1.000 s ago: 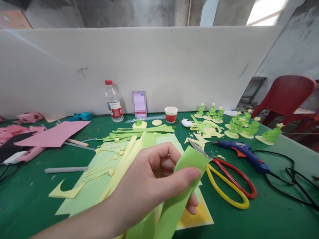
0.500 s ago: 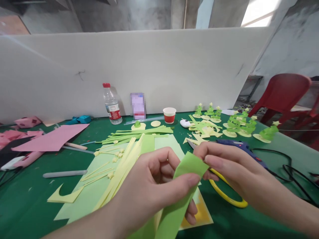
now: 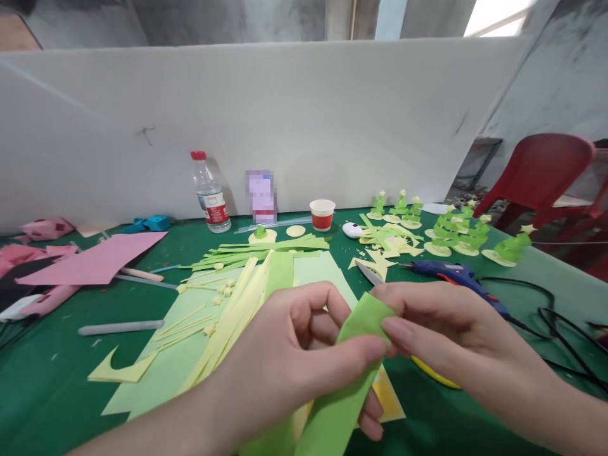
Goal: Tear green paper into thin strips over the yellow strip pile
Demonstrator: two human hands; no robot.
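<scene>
A bright green paper strip (image 3: 339, 405) runs up from the bottom edge and is bent over at its top end. My left hand (image 3: 308, 354) is closed on it, thumb flat on the front and fingers behind. With thumb and fingers, my right hand (image 3: 437, 329) pinches the folded end at its right corner. Beneath my hands lie pale green sheets (image 3: 142, 386), pale yellow paper strips (image 3: 228, 323) and small yellow paper stars (image 3: 223, 294). Scissors (image 3: 368, 272) with yellow handles are partly hidden under my right hand.
A blue glue gun (image 3: 451, 272) with a black cord lies at the right. Several small green paper trees (image 3: 446, 231) stand behind it. Across the back are a water bottle (image 3: 211, 196), a phone (image 3: 261, 196) and a paper cup (image 3: 322, 215). Pink paper (image 3: 95, 256) lies left.
My right fingers have shifted slightly along the strip's folded end, the thumb now nearer my left thumb. The view has tilted down a little, and the right hand covers more of the scissors' handles.
</scene>
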